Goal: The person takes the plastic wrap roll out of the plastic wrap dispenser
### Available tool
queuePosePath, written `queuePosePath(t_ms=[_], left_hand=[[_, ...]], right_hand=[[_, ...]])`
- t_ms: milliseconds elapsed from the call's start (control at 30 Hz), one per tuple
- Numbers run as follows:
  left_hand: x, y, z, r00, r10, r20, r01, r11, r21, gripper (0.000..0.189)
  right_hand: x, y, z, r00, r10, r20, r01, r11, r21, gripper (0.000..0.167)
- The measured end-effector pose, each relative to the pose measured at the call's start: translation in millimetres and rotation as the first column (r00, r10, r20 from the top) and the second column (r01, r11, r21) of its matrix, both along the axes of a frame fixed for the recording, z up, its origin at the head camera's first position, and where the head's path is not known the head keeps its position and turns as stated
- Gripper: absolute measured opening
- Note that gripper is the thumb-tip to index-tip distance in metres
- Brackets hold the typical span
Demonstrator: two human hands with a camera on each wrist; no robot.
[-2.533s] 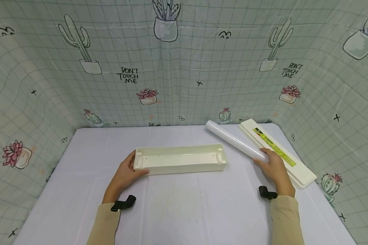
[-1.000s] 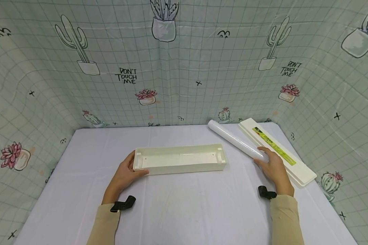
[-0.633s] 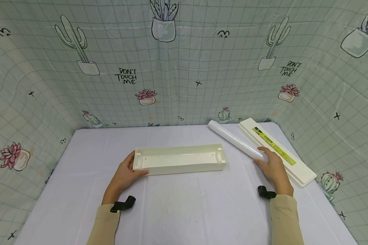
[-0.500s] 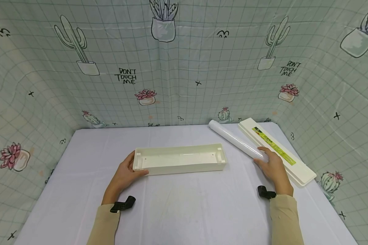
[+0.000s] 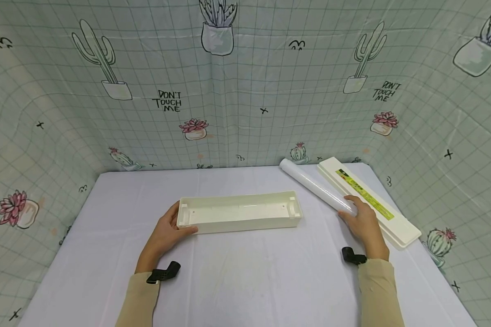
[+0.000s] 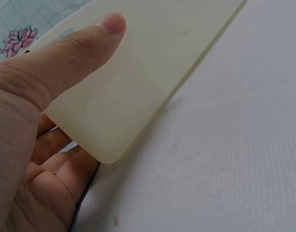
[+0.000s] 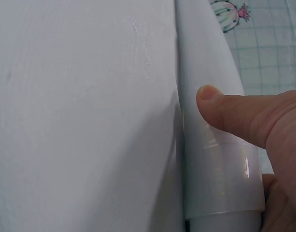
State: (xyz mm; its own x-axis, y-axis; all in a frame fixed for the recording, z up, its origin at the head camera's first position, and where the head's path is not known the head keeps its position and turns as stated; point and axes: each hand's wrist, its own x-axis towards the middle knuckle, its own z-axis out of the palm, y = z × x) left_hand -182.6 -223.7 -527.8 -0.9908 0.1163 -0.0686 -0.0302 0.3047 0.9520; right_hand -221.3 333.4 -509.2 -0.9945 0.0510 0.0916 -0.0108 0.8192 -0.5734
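A long cream plastic box (image 5: 241,225), open at the top with nothing inside, sits mid-table. My left hand (image 5: 165,234) grips its left end, the thumb (image 6: 85,53) lying along the near wall and the fingers behind the end. To the right, a roll of clear plastic wrap (image 5: 313,184) lies slanted across the cloth. Its near end is in my right hand (image 5: 364,222); in the right wrist view the thumb (image 7: 234,111) presses on the wrap while the fingers are mostly hidden behind the roll.
A long cream lid (image 5: 407,234) with a yellow-green label (image 5: 366,194) lies slanted along the table's right side, just beyond my right hand. White cloth (image 5: 237,281) covers the table. A fabric backdrop (image 5: 245,91) with cactus prints rises behind and at both sides.
The far end of the wrap roll has shifted slightly to the right. Both hands keep their holds, and the box stays in place.
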Motion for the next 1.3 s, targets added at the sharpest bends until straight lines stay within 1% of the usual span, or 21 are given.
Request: queuePosePath(t_ms=[133,367,533,733,867,1033,1133,1300], left_hand=[[-0.9,-0.2,-1.0,1.000,-0.005,-0.002,0.005,1.000,0.016,0.112],[-3.0,-0.9,-1.3,1.000,-0.007,-0.002,0.007,1.000,0.012,0.113],[-4.6,-2.3,1.1,1.000,-0.006,0.005,0.006,1.000,-0.003,0.113],[-3.5,-2.8,0.0,1.000,-0.004,0.014,0.004,1.000,-0.004,0.113],[-3.9,-1.6,1.5,1.000,-0.005,0.009,0.005,1.000,0.001,0.114],[-4.4,-2.1,4.0,1.000,-0.001,0.009,0.001,1.000,-0.023,0.114],[-4.2,-1.8,3.6,1.000,0.002,0.011,-0.001,0.999,-0.032,0.114],[-2.9,-0.8,0.9,1.000,0.002,0.022,-0.002,1.000,-0.012,0.115]], right_hand=[[0.1,-1.3,0.4,1.000,-0.012,0.013,0.012,1.000,-0.004,0.059],[-0.3,-3.4,3.4,0.999,-0.021,0.049,0.022,1.000,-0.002,0.060],[-1.8,-4.1,6.2,0.994,-0.044,0.103,0.041,0.999,0.026,0.061],[-0.2,-4.2,10.1,0.985,-0.051,0.165,0.046,0.998,0.034,0.063],[-0.8,-3.7,12.0,0.987,-0.050,0.150,0.045,0.998,0.037,0.063],[-2.6,-3.9,11.2,0.989,-0.046,0.139,0.043,0.999,0.030,0.062],[-1.9,-4.0,11.1,0.990,-0.050,0.132,0.047,0.999,0.024,0.061],[-0.1,-2.2,9.5,0.990,-0.047,0.133,0.045,0.999,0.020,0.060]])
